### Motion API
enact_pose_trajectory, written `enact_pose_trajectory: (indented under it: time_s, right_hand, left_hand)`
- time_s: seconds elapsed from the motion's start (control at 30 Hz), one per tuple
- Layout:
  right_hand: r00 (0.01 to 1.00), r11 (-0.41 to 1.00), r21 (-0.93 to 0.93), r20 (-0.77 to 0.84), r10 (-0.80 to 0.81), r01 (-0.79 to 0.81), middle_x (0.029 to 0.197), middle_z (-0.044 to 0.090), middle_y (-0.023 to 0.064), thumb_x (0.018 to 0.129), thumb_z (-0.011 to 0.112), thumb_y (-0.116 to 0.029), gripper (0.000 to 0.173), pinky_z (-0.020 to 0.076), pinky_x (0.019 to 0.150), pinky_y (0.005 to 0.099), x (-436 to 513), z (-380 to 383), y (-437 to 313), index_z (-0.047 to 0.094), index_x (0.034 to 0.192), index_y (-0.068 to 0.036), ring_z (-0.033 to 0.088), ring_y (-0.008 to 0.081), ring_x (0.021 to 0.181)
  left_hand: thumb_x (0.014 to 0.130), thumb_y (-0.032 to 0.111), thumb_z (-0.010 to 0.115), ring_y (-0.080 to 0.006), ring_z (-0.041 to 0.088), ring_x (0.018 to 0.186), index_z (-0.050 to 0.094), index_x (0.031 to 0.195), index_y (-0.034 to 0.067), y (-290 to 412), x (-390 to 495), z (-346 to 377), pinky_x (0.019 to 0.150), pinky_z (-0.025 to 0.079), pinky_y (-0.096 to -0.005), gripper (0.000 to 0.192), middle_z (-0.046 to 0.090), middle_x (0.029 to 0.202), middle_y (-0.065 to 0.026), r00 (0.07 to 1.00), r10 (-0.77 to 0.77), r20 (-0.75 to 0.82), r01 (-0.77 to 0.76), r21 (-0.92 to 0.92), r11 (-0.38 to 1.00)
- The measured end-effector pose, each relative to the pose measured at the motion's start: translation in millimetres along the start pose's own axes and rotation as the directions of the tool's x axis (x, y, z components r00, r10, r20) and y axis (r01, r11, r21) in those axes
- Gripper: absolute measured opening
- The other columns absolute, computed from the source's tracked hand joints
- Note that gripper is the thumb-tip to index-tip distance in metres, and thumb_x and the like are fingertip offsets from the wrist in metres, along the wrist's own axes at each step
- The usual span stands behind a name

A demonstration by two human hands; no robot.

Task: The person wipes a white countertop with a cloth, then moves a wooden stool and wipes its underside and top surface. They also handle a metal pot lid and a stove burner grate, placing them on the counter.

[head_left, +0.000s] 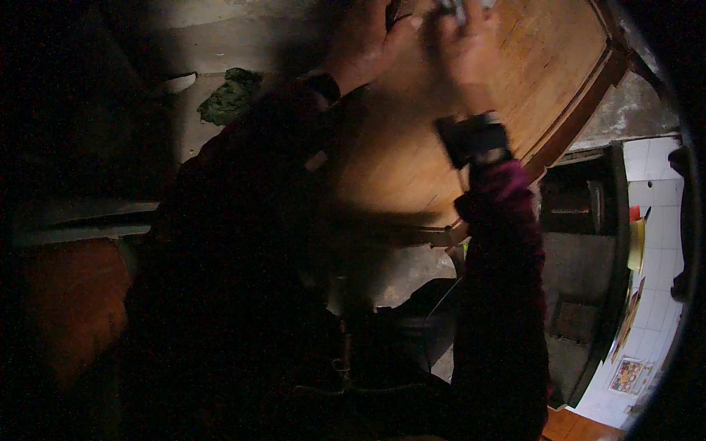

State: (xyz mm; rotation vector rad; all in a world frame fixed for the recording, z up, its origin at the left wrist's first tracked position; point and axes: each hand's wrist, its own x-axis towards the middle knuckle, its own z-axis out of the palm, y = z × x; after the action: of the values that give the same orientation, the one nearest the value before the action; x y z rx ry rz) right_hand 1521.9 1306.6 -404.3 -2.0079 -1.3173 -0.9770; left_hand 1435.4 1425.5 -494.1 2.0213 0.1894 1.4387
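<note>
Both hands reach over a wooden table [397, 182] at the top edge of the view, where they are partly cut off. My left hand [367, 58] has its thumb extended, next to a small dark item [392, 12]; whether it grips that item cannot be told. To its right, my right hand [469, 52] is motion-blurred. Its bent fingers are around a small silvery-grey thing [453, 10], too smeared to name. A black band [322, 88] circles the left wrist, and a black strapped device [477, 140] sits on the right wrist.
Crumpled dark green leaves or cloth [231, 96] lie left of my left arm. The table's raised wooden rim [579, 113] curves along the right. Farther right stand a dark cabinet [579, 248], a yellow container [637, 245] and a white tiled wall [662, 264]. Deep shadow hides much of the left.
</note>
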Motion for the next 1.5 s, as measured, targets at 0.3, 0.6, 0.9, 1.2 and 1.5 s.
enact_pose_trajectory:
  time_s: [0.3, 0.6, 0.9, 1.2, 1.5]
  right_hand:
    - [0.964, 0.996, 0.021, 0.255, 0.08, -0.088, 0.106, 0.052, 0.0234, 0.078, 0.062, -0.01, 0.035, 0.0454, 0.074, 0.0491, -174, 61, -25, 0.054, 0.112, -0.007, 0.052, 0.0414, 0.093]
    - [0.716, 0.837, 0.387, 0.698, 0.009, -0.388, 0.116, 0.057, 0.0148, 0.086, 0.057, -0.016, 0.036, 0.0498, 0.075, 0.0386, -253, 8, -19, 0.052, 0.121, -0.008, 0.058, 0.031, 0.093]
    - [0.98, 0.988, 0.138, -0.193, -0.044, 0.072, 0.106, 0.057, 0.0209, 0.084, 0.055, -0.014, 0.034, 0.0482, 0.074, 0.0457, 13, -48, 55, 0.053, 0.118, -0.007, 0.058, 0.0369, 0.089]
    - [0.993, 0.993, -0.079, 0.095, -0.076, 0.084, 0.121, 0.048, 0.0159, 0.081, 0.057, -0.017, 0.035, 0.0472, 0.081, 0.0432, -89, 47, 39, 0.051, 0.116, -0.015, 0.05, 0.0387, 0.107]
    - [0.841, 0.963, 0.068, 0.474, -0.261, 0.26, 0.116, 0.053, 0.0027, 0.081, 0.058, -0.021, 0.037, 0.051, 0.077, 0.0372, -185, 15, 94, 0.055, 0.117, -0.029, 0.054, 0.0244, 0.106]
  left_hand:
    - [0.092, 0.035, 0.052, -0.0347, 0.047, 0.109, 0.041, 0.125, 0.0, -4, 2, -7, 0.095, 0.036, -0.0415, 0.05, 0.048, 0.12, -0.0201, 0.993, -0.075, 0.095, 0.094, -0.218, 0.971]
    - [0.081, 0.026, 0.068, -0.03, 0.052, 0.102, 0.045, 0.119, -0.001, -27, -60, -34, 0.087, 0.042, -0.0381, 0.052, 0.051, 0.111, -0.0192, 0.958, -0.041, 0.285, 0.099, -0.195, 0.976]
    - [0.078, 0.025, 0.07, -0.0179, 0.051, 0.088, 0.05, 0.1, 0.002, -26, -78, -52, 0.079, 0.044, -0.0329, 0.038, 0.053, 0.097, -0.0093, 0.791, -0.25, 0.559, 0.365, -0.103, 0.925]
    - [0.08, 0.026, 0.068, -0.016, 0.049, 0.084, 0.048, 0.101, 0.003, -14, -79, -47, 0.076, 0.044, -0.0313, 0.037, 0.052, 0.093, -0.0052, 0.755, -0.293, 0.587, 0.543, -0.308, 0.781]
    - [0.085, 0.019, 0.063, -0.0173, 0.049, 0.096, 0.046, 0.113, 0.001, -41, -87, -45, 0.086, 0.043, -0.0332, 0.038, 0.052, 0.106, -0.0091, 0.715, -0.325, 0.62, 0.499, -0.126, 0.858]
